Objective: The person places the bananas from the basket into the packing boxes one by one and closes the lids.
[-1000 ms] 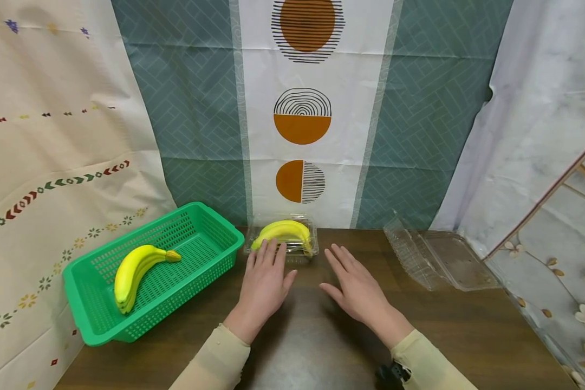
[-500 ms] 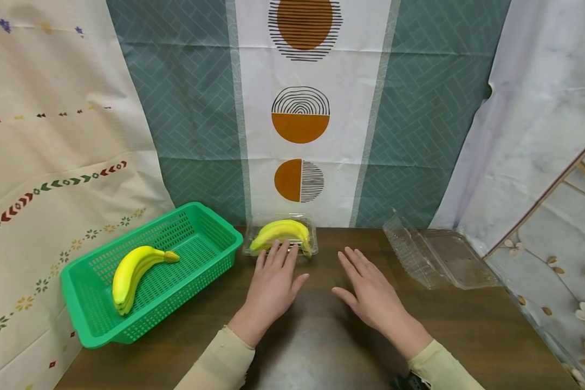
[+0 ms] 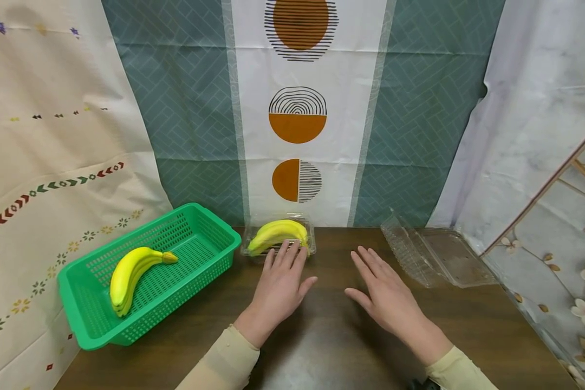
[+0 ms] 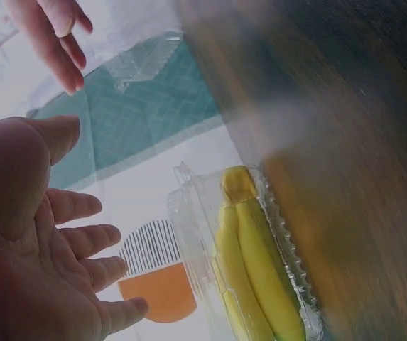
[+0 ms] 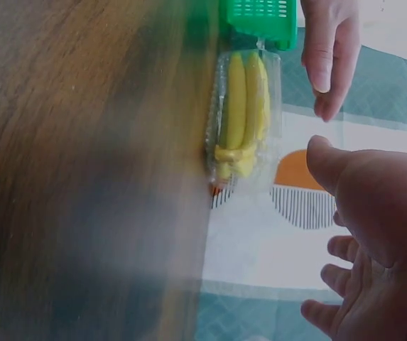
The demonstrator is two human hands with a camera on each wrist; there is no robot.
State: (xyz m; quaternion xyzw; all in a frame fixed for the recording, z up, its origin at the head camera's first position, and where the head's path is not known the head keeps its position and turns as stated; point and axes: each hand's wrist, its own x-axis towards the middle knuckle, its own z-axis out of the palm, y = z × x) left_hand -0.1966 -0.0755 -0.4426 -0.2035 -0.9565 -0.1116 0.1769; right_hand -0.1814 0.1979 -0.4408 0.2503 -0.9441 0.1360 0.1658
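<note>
Both hands hover over the table with fingers extended, holding nothing. My left hand (image 3: 281,284) is in front of a clear plastic clamshell box (image 3: 252,222) with a bunch of bananas (image 3: 278,233) inside; its fingertips overlap the box's front edge in the head view. In the left wrist view the bananas (image 4: 260,270) show through the clear plastic, and the hand is apart from the box. My right hand (image 3: 387,295) is further right, between that box and an opened clamshell box (image 3: 455,257). The right wrist view also shows the boxed bananas (image 5: 237,106).
A green plastic basket (image 3: 185,295) stands at the left, with another bunch of bananas (image 3: 131,276) lying in it. The brown wooden table (image 3: 322,352) ends at a patterned cloth backdrop (image 3: 197,108) behind. A floral cloth (image 3: 565,260) borders the right side.
Both hands have drifted to the right in the head view, the right one further, so the gap between them is wider. The boxes, basket and bananas stay in place.
</note>
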